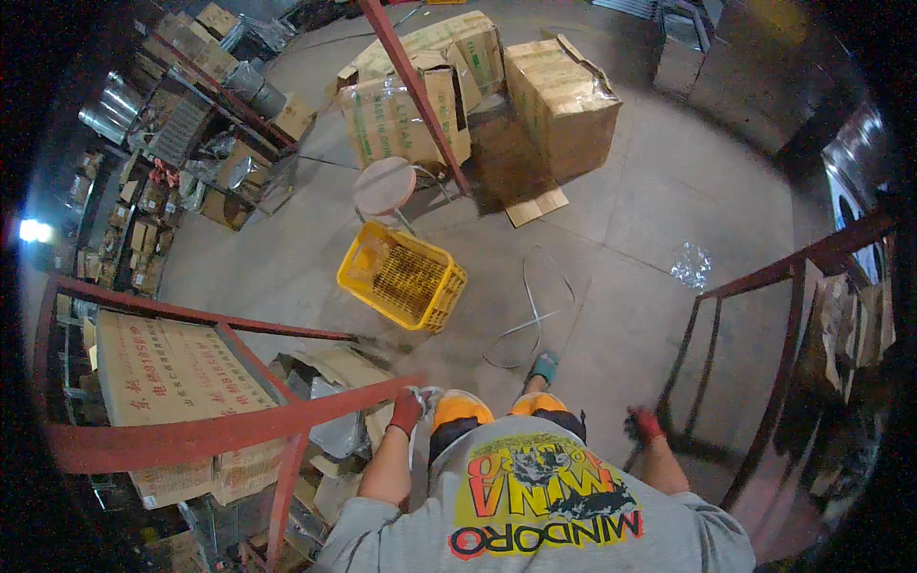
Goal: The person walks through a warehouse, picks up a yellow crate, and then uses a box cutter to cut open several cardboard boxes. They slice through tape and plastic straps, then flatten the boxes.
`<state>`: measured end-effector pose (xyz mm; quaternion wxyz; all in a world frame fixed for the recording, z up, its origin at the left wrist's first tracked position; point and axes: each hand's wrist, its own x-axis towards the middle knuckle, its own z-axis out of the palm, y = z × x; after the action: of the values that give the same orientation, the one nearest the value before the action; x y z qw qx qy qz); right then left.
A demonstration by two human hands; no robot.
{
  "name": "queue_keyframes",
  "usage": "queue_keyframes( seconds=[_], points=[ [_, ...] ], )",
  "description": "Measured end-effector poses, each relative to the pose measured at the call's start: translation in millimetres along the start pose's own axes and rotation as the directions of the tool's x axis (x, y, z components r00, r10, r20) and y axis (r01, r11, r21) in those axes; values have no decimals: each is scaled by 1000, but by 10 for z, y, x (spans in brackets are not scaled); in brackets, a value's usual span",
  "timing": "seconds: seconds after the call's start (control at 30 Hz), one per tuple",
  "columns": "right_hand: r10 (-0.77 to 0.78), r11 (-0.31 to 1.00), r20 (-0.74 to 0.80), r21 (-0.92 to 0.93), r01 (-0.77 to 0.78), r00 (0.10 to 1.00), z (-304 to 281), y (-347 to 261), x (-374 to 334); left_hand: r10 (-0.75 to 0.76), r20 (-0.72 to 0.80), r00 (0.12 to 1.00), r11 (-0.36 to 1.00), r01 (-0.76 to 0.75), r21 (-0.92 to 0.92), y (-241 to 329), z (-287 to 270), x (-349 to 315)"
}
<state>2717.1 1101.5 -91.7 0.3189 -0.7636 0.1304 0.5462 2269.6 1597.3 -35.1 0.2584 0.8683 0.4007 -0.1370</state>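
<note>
A step on foot across the floor is judged to be in hand, since one shoe point(545, 364) is planted ahead of the body and no object is clearly seen to be carried. The left hand point(406, 412), red-gloved, is held low on the near left, just beside the end of a red metal beam point(191, 441); whether the beam is touched, how far the fingers are closed and whether anything is gripped cannot be told. The right hand point(646, 425), also gloved, is held out to the near right, well apart from the body and nearest to a red-framed rack point(841, 246); its fingers are too dark for their opening to be told, and nothing is seen to be held. Farther off, slightly left of centre, a yellow crate point(444, 300) is set on the floor, with a round stool point(385, 184) beyond it. For the next move, clear footing is judged to be called for, as a loose pale strap point(537, 318) is looped just beyond the forward shoe.
</note>
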Motion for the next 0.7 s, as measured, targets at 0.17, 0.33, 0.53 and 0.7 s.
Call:
queue_keyframes(
  seconds=[0.17,0.33,0.53,0.7],
  points=[
    [-302,782,-156,523,338,940,-401,-1448,165,-21,66,998,996,15,89,925,-543,801],
    [-327,842,-76,430,327,942,-417,-1882,232,74,-148,986,946,-117,-302,1645,-842,1859],
    [-43,924,7,380,37,999,-452,-1205,394,-10,-140,990,941,-38,-335,2595,-1207,3196],
    [-122,978,-46,165,128,991,-803,-684,181,-23,-342,939,904,-126,-409,2900,-1331,4210]
  ],
)
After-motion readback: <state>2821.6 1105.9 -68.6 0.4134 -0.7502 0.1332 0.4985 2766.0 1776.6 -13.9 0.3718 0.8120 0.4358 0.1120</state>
